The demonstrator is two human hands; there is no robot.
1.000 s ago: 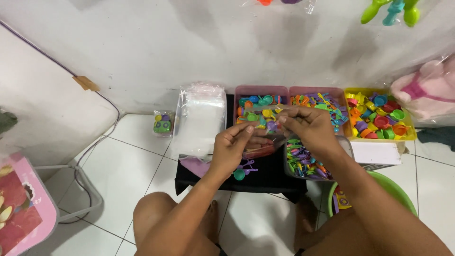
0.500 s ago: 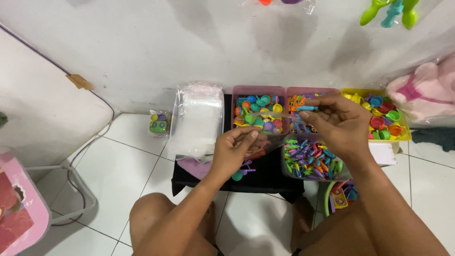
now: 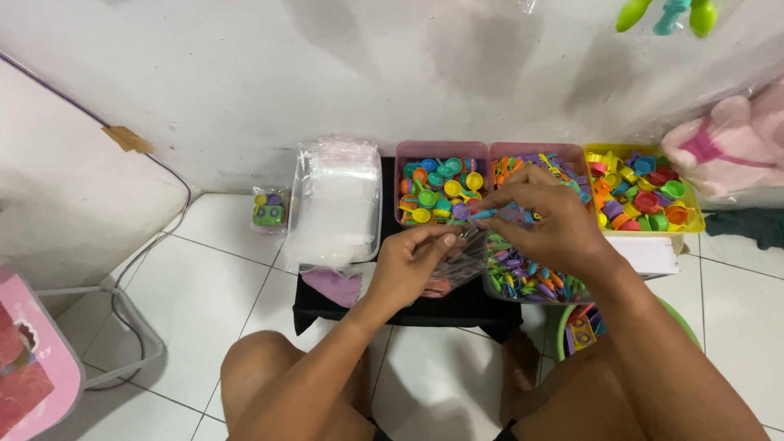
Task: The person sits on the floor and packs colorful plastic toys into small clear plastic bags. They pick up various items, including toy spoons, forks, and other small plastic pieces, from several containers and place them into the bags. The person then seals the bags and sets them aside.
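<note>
Left hand: the left hand (image 3: 415, 263) was closed on a small clear plastic bag (image 3: 457, 261), thumb and fingers pinching its upper edge; the bag hung over the black cloth (image 3: 441, 309).
Right hand: the right hand (image 3: 545, 220) was pinched shut on a small blue toy piece (image 3: 483, 214), its fingertips pointing left toward the bag's mouth.
Key relation: the blue piece sat just above and slightly right of the bag's opening, near but seemingly not yet inside it; contact could not be told.
Long axis: the piece lay roughly level, left to right, tip toward the left hand.
Nearer hand: the left hand was touching the bag; the right hand was just beside it.
Hands to each other: close together, fingertips nearly meeting over the bag.
Surroundings: a pink tray of round coloured pieces (image 3: 441, 189) lay just behind the hands; a second tray of slim coloured pieces (image 3: 531, 273) lay under the right hand; a yellow tray (image 3: 645, 192) stood to the right; a stack of clear bags (image 3: 336, 204) lay to the left.
</note>
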